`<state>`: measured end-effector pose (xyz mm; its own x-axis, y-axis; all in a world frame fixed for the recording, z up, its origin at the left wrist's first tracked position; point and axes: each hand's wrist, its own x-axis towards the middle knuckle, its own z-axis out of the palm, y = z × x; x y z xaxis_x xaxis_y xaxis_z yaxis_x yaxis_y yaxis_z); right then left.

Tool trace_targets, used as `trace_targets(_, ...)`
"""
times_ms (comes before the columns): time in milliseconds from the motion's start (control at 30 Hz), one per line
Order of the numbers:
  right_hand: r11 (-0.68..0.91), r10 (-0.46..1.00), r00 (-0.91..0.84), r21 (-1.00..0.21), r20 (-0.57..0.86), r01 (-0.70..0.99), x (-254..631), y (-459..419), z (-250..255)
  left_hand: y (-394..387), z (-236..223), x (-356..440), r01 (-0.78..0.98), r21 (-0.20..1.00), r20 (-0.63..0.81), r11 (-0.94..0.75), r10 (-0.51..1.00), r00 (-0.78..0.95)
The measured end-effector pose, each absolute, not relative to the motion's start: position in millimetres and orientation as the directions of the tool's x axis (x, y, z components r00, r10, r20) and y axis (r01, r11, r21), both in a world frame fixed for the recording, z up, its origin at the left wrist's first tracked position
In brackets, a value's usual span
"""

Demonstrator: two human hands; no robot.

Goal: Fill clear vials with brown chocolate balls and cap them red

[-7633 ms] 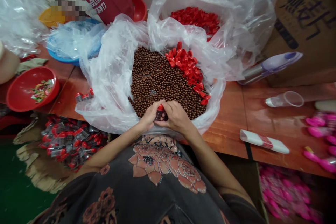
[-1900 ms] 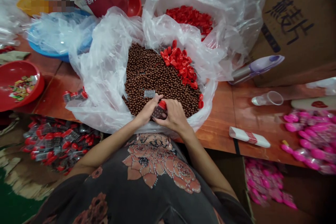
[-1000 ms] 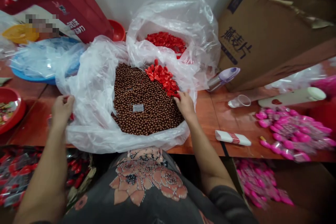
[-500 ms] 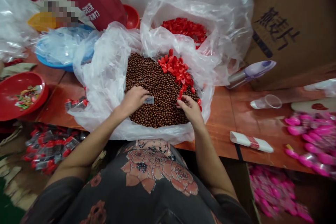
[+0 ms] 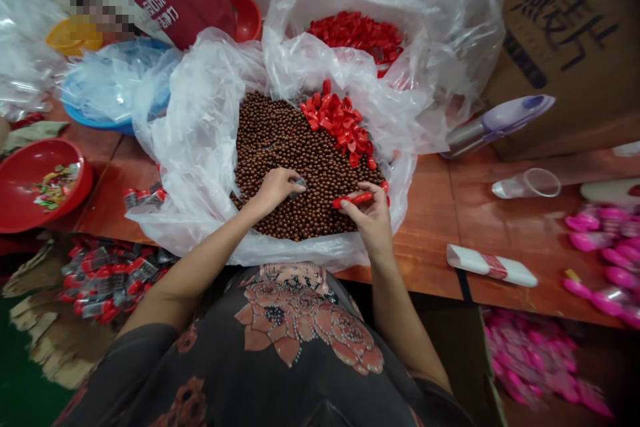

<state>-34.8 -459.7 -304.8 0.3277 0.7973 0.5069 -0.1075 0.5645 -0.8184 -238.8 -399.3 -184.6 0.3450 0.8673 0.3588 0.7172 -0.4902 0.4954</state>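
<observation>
Right hand (image 5: 369,219) has picked up a slim red plastic piece (image 5: 353,200); left hand (image 5: 275,189) pinches a small clear plastic packet (image 5: 300,184)

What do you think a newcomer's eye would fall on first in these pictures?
A big heap of brown beads fills the open clear plastic bag at the centre, with bright red plastic caps piled on its far side. At the heap's near edge, the right hand pinches a red plastic piece, while vivid pink items lie at the right end of the wooden table.
</observation>
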Motion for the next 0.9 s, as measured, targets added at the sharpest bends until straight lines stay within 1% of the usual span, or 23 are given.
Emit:
trace_targets(100, 0.506, 0.812, 0.290, -0.859, 0.506, 0.079, -30.2, -465.8, -308.5, -389.0, -194.0, -221.1, 0.656, 0.558, 0.373, -0.508, 0.860, 0.348)
trace_targets(167, 0.493, 0.812, 0.234, -0.843, 0.534, 0.213, -27.0, -469.7, -312.0, -383.4, -199.3, -214.5, 0.611, 0.610, 0.369, -0.504, 0.864, 0.344)
trace_targets(300, 0.580, 0.750, 0.050, -0.693, 0.659, 0.428, -23.3, -472.2, -318.1, -376.9, -205.5, -210.0, 0.475, 0.736, 0.344, -0.482, 0.871, 0.351)
trace_targets(367, 0.597, 0.734, -0.010, -0.637, 0.679, 0.488, -22.7, -471.3, -319.6, -376.4, -206.9, -209.2, 0.396, 0.806, 0.311, -0.440, 0.884, 0.348)
trace_targets(400, 0.597, 0.733, -0.019, -0.630, 0.680, 0.497, -22.5, -470.7, -319.9, -376.8, -207.3, -208.9, 0.354, 0.840, 0.293, -0.411, 0.893, 0.343)
trace_targets(500, 0.588, 0.744, 0.036, -0.680, 0.667, 0.438, -22.7, -469.0, -319.0, -380.1, -207.5, -208.7, 0.237, 0.916, 0.240, -0.324, 0.915, 0.323)
trace_targets(600, 0.578, 0.757, 0.143, -0.756, 0.637, 0.308, -24.2, -467.1, -316.8, -387.2, -205.6, -211.7, 0.137, 0.965, 0.175, -0.223, 0.939, 0.295)
trace_targets(700, 0.569, 0.775, 0.216, -0.805, 0.594, 0.168, -26.7, -463.7, -314.6, -398.6, -202.2, -218.0, 0.043, 0.992, 0.100, -0.121, 0.937, 0.334)
trace_targets(767, 0.553, 0.801, 0.230, -0.830, 0.553, 0.071, -28.8, -460.7, -312.5, -406.9, -200.0, -222.8, 0.009, 0.993, 0.104, -0.115, 0.925, 0.365)
trace_targets(900, 0.527, 0.834, 0.231, -0.848, 0.501, -0.064, -34.2, -456.0, -303.7, -420.0, -195.9, -230.2, 0.007, 0.973, 0.211, -0.229, 0.909, 0.360)
